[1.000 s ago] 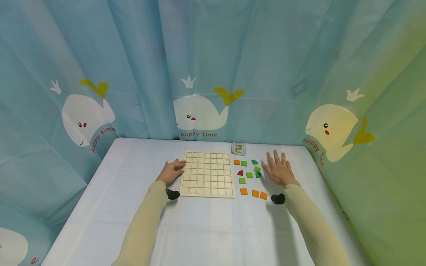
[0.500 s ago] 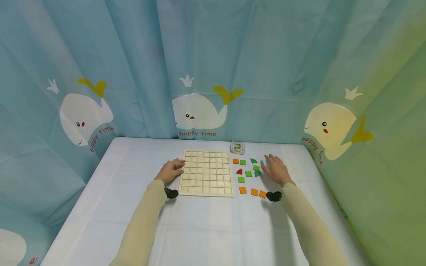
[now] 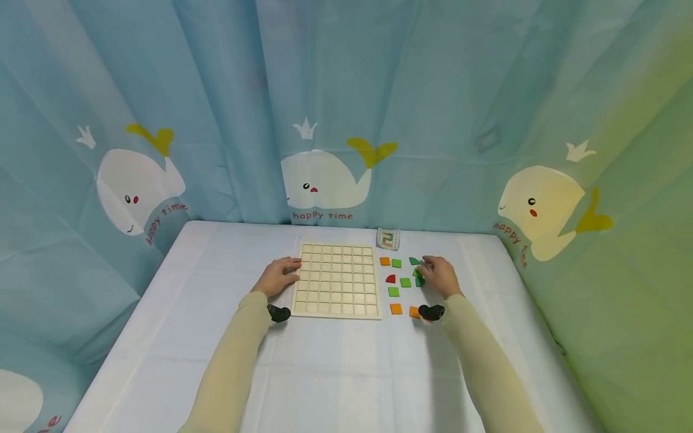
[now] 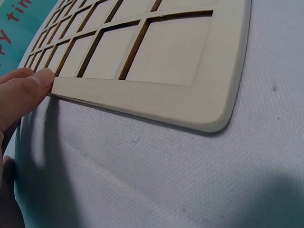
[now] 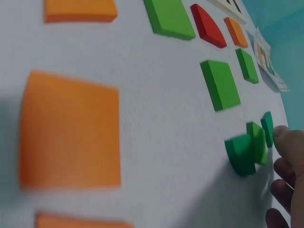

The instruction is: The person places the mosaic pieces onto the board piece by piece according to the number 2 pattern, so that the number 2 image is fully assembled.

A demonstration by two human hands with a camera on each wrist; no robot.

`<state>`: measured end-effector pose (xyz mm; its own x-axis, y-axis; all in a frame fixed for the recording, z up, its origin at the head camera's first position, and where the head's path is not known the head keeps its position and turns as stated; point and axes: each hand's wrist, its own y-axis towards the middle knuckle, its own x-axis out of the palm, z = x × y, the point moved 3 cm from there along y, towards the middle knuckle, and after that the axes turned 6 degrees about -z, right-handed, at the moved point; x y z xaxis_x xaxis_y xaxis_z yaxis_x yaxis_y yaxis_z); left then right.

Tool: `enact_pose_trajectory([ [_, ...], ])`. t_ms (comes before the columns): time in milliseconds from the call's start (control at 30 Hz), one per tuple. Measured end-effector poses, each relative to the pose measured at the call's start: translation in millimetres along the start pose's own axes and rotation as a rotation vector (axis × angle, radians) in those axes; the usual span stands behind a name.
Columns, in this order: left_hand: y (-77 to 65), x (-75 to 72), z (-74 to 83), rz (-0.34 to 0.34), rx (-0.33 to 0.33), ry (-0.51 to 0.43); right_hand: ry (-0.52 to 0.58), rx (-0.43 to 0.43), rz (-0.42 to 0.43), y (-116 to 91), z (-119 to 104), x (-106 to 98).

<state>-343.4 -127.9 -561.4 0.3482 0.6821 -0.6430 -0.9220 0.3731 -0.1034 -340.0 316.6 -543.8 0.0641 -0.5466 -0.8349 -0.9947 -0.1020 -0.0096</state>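
A pale wooden grid board (image 3: 337, 311) lies on the table. At its left edge is my left hand (image 3: 275, 278), fingers extended over the rim; in the left wrist view the thumb (image 4: 40, 81) touches that rim. My right hand (image 3: 441, 276) is over the right side of the loose tiles, fingers bent downward. Close by its fingertips are a light green square tile (image 5: 256, 142) and two dark green quarter-round tiles, one nearer the wrist camera (image 5: 241, 154) and one beside the thumb (image 5: 267, 127). Whether the thumb touches that tile is unclear; no tile appears lifted.
Between board and right hand lie a red quarter-round tile (image 3: 391, 279), several green squares such as this green tile (image 3: 406, 282), and orange squares including one orange tile (image 3: 396, 308). A small patterned card (image 3: 388, 239) lies at the back, before the curtain (image 3: 444, 198).
My right hand, earlier spread wide to the right of the tiles, has moved left and down to the green tiles, its fingers bending. My left hand stays at the board.
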Motion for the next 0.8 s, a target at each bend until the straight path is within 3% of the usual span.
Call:
enact_pose_trajectory([
  [300,0.6,1.8,-1.2,-0.003,-0.013,-0.005,0.034,0.097,0.003,9.3,-2.9,5.9],
  [800,1.8,0.8,-4.6,0.004,-0.015,-0.002,0.072,0.181,-0.015,25.7,-12.3,15.5],
])
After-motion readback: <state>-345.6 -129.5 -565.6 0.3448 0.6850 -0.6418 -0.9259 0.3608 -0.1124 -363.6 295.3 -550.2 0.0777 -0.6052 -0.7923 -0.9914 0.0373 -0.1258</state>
